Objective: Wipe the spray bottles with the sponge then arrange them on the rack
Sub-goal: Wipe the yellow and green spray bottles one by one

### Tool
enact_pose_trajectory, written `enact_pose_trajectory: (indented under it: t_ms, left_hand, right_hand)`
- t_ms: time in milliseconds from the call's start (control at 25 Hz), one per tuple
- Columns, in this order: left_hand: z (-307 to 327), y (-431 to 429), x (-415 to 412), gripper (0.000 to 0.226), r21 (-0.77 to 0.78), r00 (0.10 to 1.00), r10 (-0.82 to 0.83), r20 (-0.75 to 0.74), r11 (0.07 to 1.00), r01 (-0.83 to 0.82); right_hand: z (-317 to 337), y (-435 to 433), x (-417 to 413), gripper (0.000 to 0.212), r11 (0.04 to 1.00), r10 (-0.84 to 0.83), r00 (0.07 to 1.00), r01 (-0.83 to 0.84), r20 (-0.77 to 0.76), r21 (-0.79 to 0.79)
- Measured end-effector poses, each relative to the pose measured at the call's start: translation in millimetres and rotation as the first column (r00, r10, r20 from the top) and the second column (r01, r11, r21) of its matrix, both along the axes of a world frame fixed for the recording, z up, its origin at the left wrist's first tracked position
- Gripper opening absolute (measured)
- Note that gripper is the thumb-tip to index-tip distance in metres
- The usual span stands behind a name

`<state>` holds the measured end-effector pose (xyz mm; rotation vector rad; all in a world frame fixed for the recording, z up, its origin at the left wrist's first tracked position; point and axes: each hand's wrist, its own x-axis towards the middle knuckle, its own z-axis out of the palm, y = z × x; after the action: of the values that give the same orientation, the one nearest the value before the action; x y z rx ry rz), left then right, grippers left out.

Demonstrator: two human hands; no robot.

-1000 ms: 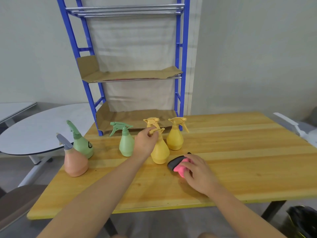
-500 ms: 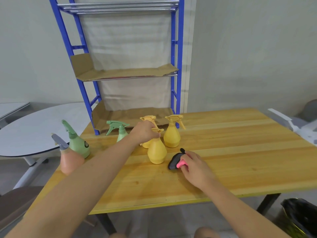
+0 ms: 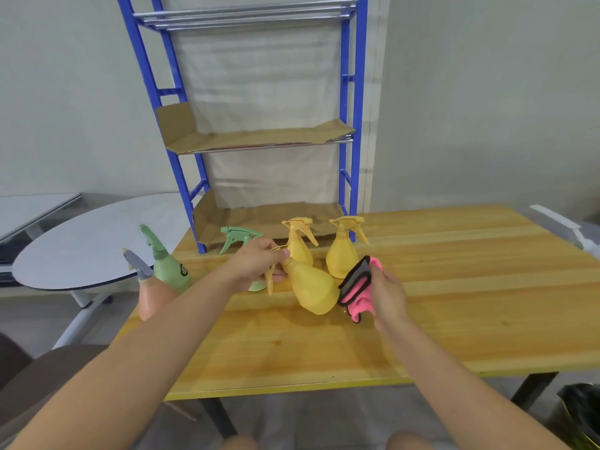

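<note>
My left hand (image 3: 256, 266) grips a yellow spray bottle (image 3: 313, 290) by its trigger head and holds it tilted above the wooden table (image 3: 454, 287). The pink and grey sponge (image 3: 357, 289) is in my right hand (image 3: 388, 295), pressed against the bottle's right side. Two more yellow bottles (image 3: 298, 241) (image 3: 342, 251) stand upright behind it. A light green bottle (image 3: 238, 238) is mostly hidden by my left hand. A darker green bottle (image 3: 167, 266) and a peach bottle (image 3: 151, 292) stand at the table's left end. The blue rack (image 3: 352, 125) rises at the table's far edge.
Cardboard lines the rack's middle shelf (image 3: 259, 138) and bottom shelf (image 3: 269, 219); the top shelf is bare metal bars. A round grey table (image 3: 81, 241) sits to the left. A dark chair (image 3: 39, 378) is at lower left, a black bin (image 3: 581, 414) at lower right.
My left hand lifted the front yellow bottle off the table and tilted it. My right hand raised the sponge from the table onto the bottle's side.
</note>
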<state>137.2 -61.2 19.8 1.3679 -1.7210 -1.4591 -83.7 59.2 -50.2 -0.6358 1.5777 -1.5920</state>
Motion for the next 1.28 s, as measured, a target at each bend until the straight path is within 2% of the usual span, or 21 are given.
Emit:
enact_pose_trajectory:
  t_ms: [80,120,160,200,240,280,320,360,400,480,560,640,720,760,840,920,960,1080,1120,1200,1280]
  left_hand:
    - [-3,4,16,0.023,0.060,0.994,0.014,-0.107,0.998,-0.007]
    - [-5,5,22,0.022,0.084,0.988,0.023,-0.152,0.996,-0.011]
    - [-6,7,28,0.025,0.104,0.981,0.032,-0.191,0.994,-0.012]
    - [-7,8,33,0.029,0.115,0.974,0.033,-0.224,0.993,-0.007]
    - [-8,9,38,0.033,0.114,0.969,0.027,-0.247,0.993,0.001]
    - [-9,10,43,0.035,0.104,0.965,0.015,-0.262,0.995,0.013]
    - [-10,11,48,0.035,0.089,0.961,-0.002,-0.277,0.996,0.028]
    - [-12,12,52,0.035,0.074,0.956,-0.021,-0.294,0.996,0.045]
    - [-13,14,56,0.032,0.057,0.950,-0.039,-0.309,0.997,0.060]
    - [-16,18,64,0.023,0.013,0.940,-0.065,-0.336,0.997,0.073]
    - [-20,19,70,0.015,-0.022,0.936,-0.072,-0.346,0.997,0.069]
    - [-25,20,76,0.014,-0.047,0.940,-0.068,-0.334,0.997,0.056]
    - [-30,22,79,0.017,-0.060,0.943,-0.042,-0.330,0.998,0.023]
    - [-33,24,80,0.019,-0.067,0.945,-0.013,-0.328,0.998,-0.010]
    - [-40,27,79,0.020,-0.061,0.940,0.067,-0.334,0.994,-0.093]
    - [-46,30,78,0.018,-0.019,0.922,0.152,-0.357,0.985,-0.170]
    - [-49,32,78,0.017,-0.001,0.913,0.189,-0.362,0.979,-0.203]
    - [-57,39,77,0.017,-0.011,0.910,0.217,-0.354,0.972,-0.236]
    - [-58,42,75,0.016,-0.011,0.907,0.213,-0.362,0.972,-0.233]
    - [-59,46,72,0.014,-0.011,0.898,0.209,-0.388,0.973,-0.231]
    - [-58,47,69,0.012,-0.023,0.894,0.215,-0.394,0.970,-0.243]
  right_hand:
    - [8,-5,6,0.038,1.000,-0.006,0.998,0.006,0.055,0.001]
    - [11,-9,8,0.044,1.000,0.016,1.000,-0.016,0.003,0.010]
    - [14,-13,8,0.050,0.997,0.061,0.985,-0.053,-0.160,0.052]
    - [16,-17,6,0.054,0.990,0.113,0.913,-0.069,-0.392,0.124]
    - [19,-20,5,0.055,0.977,0.168,0.779,-0.047,-0.604,0.210]
    - [21,-23,6,0.054,0.959,0.218,0.625,0.008,-0.750,0.285]
    - [22,-27,6,0.052,0.936,0.271,0.497,0.064,-0.824,0.346]
    - [23,-30,7,0.049,0.912,0.318,0.425,0.106,-0.847,0.396]
    - [24,-34,8,0.046,0.889,0.359,0.406,0.125,-0.840,0.441]
    - [31,-40,10,0.042,0.887,0.356,0.501,0.083,-0.789,0.453]
    - [40,-39,14,0.040,0.937,0.269,0.602,0.016,-0.752,0.349]
    - [48,-33,25,0.032,0.971,0.227,0.633,-0.086,-0.740,0.223]
    - [52,-24,40,0.022,0.958,0.265,0.643,-0.261,-0.719,0.119]
    - [51,-21,46,0.021,0.931,0.305,0.629,-0.353,-0.715,0.086]
    - [42,-13,57,0.027,0.847,0.420,0.524,-0.519,-0.741,0.112]
    - [29,-6,67,0.033,0.767,0.509,0.413,-0.616,-0.755,0.181]
    - [21,-4,72,0.031,0.749,0.520,0.401,-0.639,-0.755,0.176]
    - [7,-16,81,0.024,0.835,0.443,0.563,-0.543,-0.698,0.092]
    - [4,-24,83,0.027,0.859,0.425,0.558,-0.497,-0.713,0.124]
    - [-4,-35,87,0.053,0.841,0.461,0.413,-0.485,-0.785,0.240]
    - [-13,-43,90,0.066,0.826,0.463,0.316,-0.492,-0.828,0.275]
